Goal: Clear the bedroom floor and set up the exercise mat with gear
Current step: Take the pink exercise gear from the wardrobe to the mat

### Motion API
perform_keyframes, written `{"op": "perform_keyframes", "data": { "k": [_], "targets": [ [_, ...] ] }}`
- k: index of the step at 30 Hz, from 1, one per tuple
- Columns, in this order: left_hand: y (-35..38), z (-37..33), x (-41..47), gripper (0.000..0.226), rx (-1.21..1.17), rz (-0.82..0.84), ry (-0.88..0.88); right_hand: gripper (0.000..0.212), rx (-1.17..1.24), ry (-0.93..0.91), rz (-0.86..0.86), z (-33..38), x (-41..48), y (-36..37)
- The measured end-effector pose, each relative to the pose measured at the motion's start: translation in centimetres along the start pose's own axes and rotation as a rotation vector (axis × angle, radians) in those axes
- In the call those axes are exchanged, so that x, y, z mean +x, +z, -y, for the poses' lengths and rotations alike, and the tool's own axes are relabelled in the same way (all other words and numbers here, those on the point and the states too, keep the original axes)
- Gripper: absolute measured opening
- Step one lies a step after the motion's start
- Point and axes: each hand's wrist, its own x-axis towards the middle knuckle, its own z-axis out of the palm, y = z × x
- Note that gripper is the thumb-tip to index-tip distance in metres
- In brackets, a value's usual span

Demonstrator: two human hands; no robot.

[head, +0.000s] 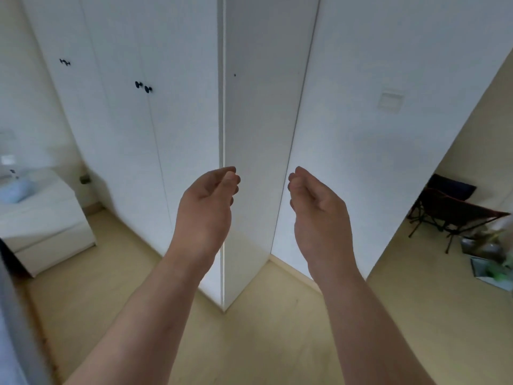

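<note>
1. I hold my left hand point(206, 201) and my right hand point(315, 201) raised side by side in front of the outer corner of a tall white wardrobe point(166, 134). Neither touches it, as far as I can tell.
2. Both hands are loosely cupped, fingers curled in toward the palms but not closed into a fist, and both are empty.
3. The exercise mat is nowhere in view, and I see no gear that I can name as such. I cannot say where either is kept.
4. The pale wooden floor point(249, 343) directly under me is bare, so this patch looks clear enough to take a mat.
5. Off to the right, through an opening, a dark folding chair point(449, 209) stands beside some blurred clutter point(491, 257) on the floor; I cannot tell what that clutter is, or whether it belongs to the room I am clearing.
6. At the left sits a white drawer unit point(47, 232) against the wall.
7. My judgement: the task is at an early stage. The mat must be found, fetched and unrolled, and the gear laid out.
</note>
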Motion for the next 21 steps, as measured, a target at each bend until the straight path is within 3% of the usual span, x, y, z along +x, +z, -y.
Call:
{"op": "perform_keyframes", "data": {
  "k": [9, 21],
  "targets": [
    [-6.1, 4.4, 18.3, 0.02, 0.035, -0.148, 0.022, 0.043, 0.09, -0.024, 0.161, -4.2, 14.1, 16.3],
    [-17.5, 4.6, 38.8, 0.024, -0.027, -0.282, -0.008, 0.045, 0.113, 0.001, 0.308, -3.8, 29.1, 38.9]
  ]
}}
